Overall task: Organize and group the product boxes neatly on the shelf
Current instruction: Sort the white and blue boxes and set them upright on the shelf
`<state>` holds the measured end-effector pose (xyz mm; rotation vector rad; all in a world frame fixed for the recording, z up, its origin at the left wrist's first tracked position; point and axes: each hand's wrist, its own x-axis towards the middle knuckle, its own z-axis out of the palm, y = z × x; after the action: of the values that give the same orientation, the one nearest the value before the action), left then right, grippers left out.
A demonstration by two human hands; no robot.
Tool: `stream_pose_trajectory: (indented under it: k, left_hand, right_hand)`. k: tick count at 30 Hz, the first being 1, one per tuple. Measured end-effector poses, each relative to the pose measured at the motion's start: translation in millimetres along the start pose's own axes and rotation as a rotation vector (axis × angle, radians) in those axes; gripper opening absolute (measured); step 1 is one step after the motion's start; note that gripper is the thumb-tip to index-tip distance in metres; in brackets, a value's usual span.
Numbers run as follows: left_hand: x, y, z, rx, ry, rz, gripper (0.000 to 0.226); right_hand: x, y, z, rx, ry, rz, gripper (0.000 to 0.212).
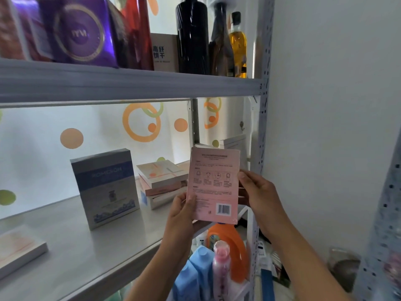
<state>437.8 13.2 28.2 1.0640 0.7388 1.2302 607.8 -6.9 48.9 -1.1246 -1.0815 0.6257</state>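
Both hands hold a flat pink box (213,183) upright in front of the middle shelf (71,246), its printed back with a barcode facing me. My left hand (181,213) grips its lower left edge; my right hand (258,192) grips its right edge. Behind it lies a stack of similar flat pink and white boxes (161,181). A blue-and-grey box (106,187) stands upright to the left of the stack. Another flat pale box (19,250) lies at the shelf's front left. A white box (235,146) leans at the back right.
The upper shelf (130,83) carries purple packs (78,31), a red pack, a beige box (163,52) and three bottles (237,44). Below, an orange detergent jug (227,242), blue bottles (195,272) and a pink bottle (221,268) stand. A perforated metal upright (263,105) and a wall lie right.
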Motion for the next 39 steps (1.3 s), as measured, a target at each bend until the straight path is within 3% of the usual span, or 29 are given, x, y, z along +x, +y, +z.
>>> stream_pose_trajectory:
  k: [6,11,17,22,24,26,29,30,34,36,39]
  left_hand:
    - [-3.7,0.1,5.9,0.069,0.013,0.096,0.018]
    - [-4.6,9.3,1.6,0.172,0.018,0.187,0.020]
    - [-23.6,18.4,-11.9,0.192,-0.021,-0.139,0.029]
    - [-45.6,15.4,-37.1,0.413,0.019,-0.160,0.019]
    - [-58.8,21.6,-47.9,0.412,0.030,-0.156,0.019]
    - [-77.3,33.4,-54.7,0.267,0.019,-0.132,0.017]
    - [-103.0,50.1,-68.5,0.108,0.015,-0.103,0.081]
    - [-110.0,53.7,-75.1,0.030,0.027,-0.110,0.086]
    - [-130.5,69.5,-114.1,-0.225,0.117,-0.098,0.079]
    - [-137.4,83.1,-138.0,-0.195,0.186,-0.126,0.062]
    - [-153.3,106.3,-176.6,-0.019,0.292,-0.083,0.069]
  right_hand:
    - [-11.0,3.3,-2.0,0.194,-0.038,0.081,0.027]
    - [-22.0,1.4,-0.5,0.476,-0.177,0.171,0.041]
    - [-18.8,5.8,16.4,0.410,-0.339,0.074,0.107]
    - [-30.5,1.5,52.0,0.337,-0.458,0.143,0.120]
    - [-42.8,-5.9,72.9,0.283,-0.447,0.167,0.114]
    - [-52.0,-10.5,92.5,0.186,-0.423,0.131,0.098]
    - [-63.4,-18.1,118.8,0.228,-0.422,0.091,0.072]
    - [-66.2,-21.0,126.9,0.253,-0.442,0.089,0.064]
    - [-77.6,-34.9,160.6,0.255,-0.531,0.051,0.049]
    - [-83.0,-38.0,178.3,0.240,-0.525,0.027,0.045]
    - [-94.2,-38.8,210.4,0.190,-0.447,-0.033,0.044]
